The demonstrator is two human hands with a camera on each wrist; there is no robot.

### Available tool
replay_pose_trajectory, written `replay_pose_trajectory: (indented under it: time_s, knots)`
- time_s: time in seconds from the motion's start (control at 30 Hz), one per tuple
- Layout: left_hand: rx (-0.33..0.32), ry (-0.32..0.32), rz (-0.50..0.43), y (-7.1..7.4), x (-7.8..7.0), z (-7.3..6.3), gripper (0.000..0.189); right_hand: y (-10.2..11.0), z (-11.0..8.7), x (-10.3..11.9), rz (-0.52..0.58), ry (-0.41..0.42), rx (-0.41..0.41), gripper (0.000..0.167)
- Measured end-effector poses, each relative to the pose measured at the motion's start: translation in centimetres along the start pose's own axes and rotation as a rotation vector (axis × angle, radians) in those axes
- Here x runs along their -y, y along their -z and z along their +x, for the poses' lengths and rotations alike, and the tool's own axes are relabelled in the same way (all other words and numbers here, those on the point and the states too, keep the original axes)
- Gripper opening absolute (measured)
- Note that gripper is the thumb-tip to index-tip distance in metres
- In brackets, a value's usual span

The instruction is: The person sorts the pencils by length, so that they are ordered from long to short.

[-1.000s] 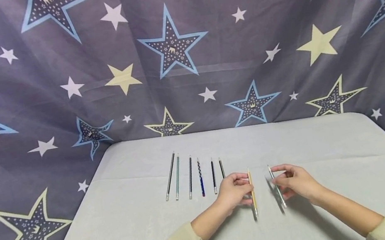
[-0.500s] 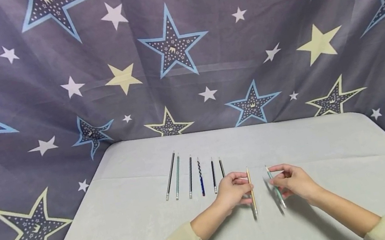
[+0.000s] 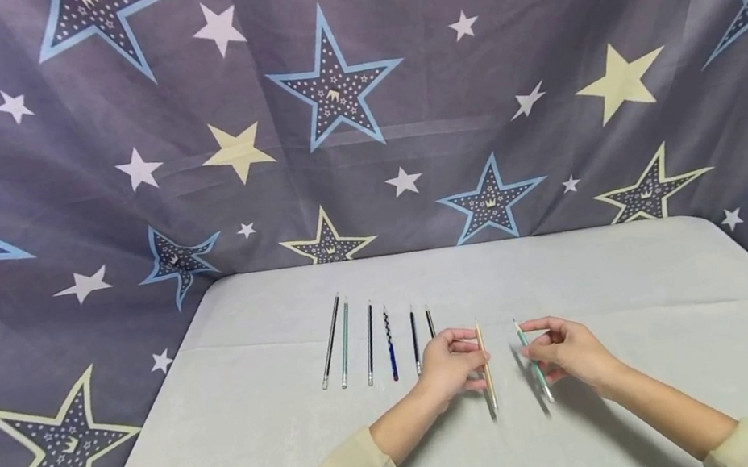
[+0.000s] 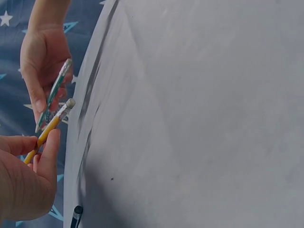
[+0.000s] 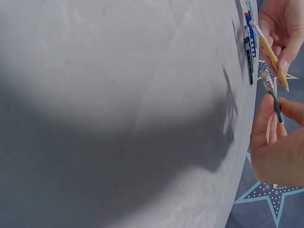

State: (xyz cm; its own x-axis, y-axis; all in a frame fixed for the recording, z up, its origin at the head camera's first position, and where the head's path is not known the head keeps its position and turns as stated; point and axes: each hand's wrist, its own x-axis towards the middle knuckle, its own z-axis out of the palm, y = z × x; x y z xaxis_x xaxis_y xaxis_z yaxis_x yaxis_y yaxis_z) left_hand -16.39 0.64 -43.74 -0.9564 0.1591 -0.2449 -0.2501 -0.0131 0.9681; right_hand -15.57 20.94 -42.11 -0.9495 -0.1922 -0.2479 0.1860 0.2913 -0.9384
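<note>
My left hand (image 3: pixel 452 368) pinches a yellow pencil (image 3: pixel 488 379) near its middle, the sharpened tip pointing away from me and the eraser end toward me. A hand's width to the right, my right hand (image 3: pixel 573 355) grips a green pencil (image 3: pixel 529 352) between thumb and fingers, tilted with its tip leaning left. Both pencils cast shadows on the table beneath them. In the left wrist view the eraser ends of the yellow pencil (image 4: pixel 48 130) and the green pencil (image 4: pixel 56 90) show clearly.
Several pencils lie in a row on the grey-covered table (image 3: pixel 607 270), left of my hands: a black one (image 3: pixel 331 342), a green one (image 3: pixel 345 344), a blue patterned one (image 3: pixel 390 345) and other dark ones. My left hand partly covers the rightmost pencil (image 3: pixel 430 322). A star-patterned curtain (image 3: pixel 364 170) hangs behind.
The yellow pencil has shifted slightly away from me with my left hand. The green pencil has moved a little to the left and turned in my right fingers. The row of pencils has not moved.
</note>
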Motion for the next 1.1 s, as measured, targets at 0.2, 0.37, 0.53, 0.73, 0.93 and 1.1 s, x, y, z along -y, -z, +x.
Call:
replay_pose_trajectory:
  time_s: [0.2, 0.37, 0.53, 0.73, 0.93, 1.1]
  knots:
    - [-0.013, 0.013, 0.005, 0.1, -0.2, 0.7, 0.032, -0.1, 0.1, 0.0, 0.006, 0.001, 0.001, 0.052]
    - [-0.031, 0.007, 0.013, 0.3, -0.5, 1.3, 0.032, -0.2, 0.1, 0.1, 0.014, 0.014, 0.016, 0.055]
    - [-0.044, -0.010, 0.027, 0.6, -0.9, 2.0, 0.033, -0.4, 0.2, 0.1, 0.022, 0.000, 0.009, 0.053]
    - [-0.072, -0.024, 0.069, 1.0, -1.1, 2.8, 0.033, -0.5, 0.3, -0.3, 0.029, -0.008, 0.013, 0.054]
    - [-0.102, -0.044, 0.146, 1.1, -1.3, 3.7, 0.036, -0.7, 0.3, -0.6, 0.034, -0.006, 0.019, 0.055]
    - [-0.120, -0.053, 0.206, 1.2, -1.7, 4.2, 0.041, -0.8, 0.4, -0.7, 0.037, -0.015, 0.015, 0.055]
